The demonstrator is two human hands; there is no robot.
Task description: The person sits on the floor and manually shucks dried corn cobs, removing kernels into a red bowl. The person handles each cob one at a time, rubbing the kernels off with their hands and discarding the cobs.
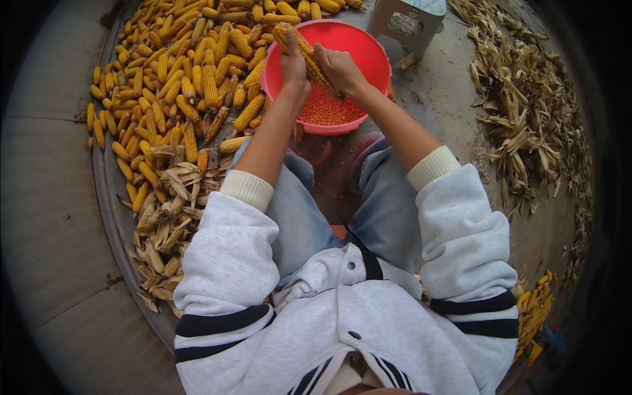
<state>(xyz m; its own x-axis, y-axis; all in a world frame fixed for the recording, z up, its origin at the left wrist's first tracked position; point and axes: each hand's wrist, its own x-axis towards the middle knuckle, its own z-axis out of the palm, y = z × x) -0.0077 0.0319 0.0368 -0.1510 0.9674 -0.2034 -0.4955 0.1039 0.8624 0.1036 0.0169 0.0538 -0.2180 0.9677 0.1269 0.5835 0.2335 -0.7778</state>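
An ear of dried yellow corn [311, 61] is held slantwise over a red plastic basin [345, 37]. Around its upper part my left hand [295, 64] is closed, thumb along the kernels. My right hand [340, 69] grips the ear from the other side, lower down, fingers partly hidden. Loose orange corn kernels [331, 112] lie in the near part of the basin. The ear's lower end hangs above them, and bare patches without kernels are hard to tell.
Husked corn ears [197, 74] are heaped to the left, with dry husks [168, 232] nearer. A grey plastic stool [407, 24] stands beyond the basin at right. More husks [528, 113] cover the ground at far right; another corn pile [535, 306] lies lower right.
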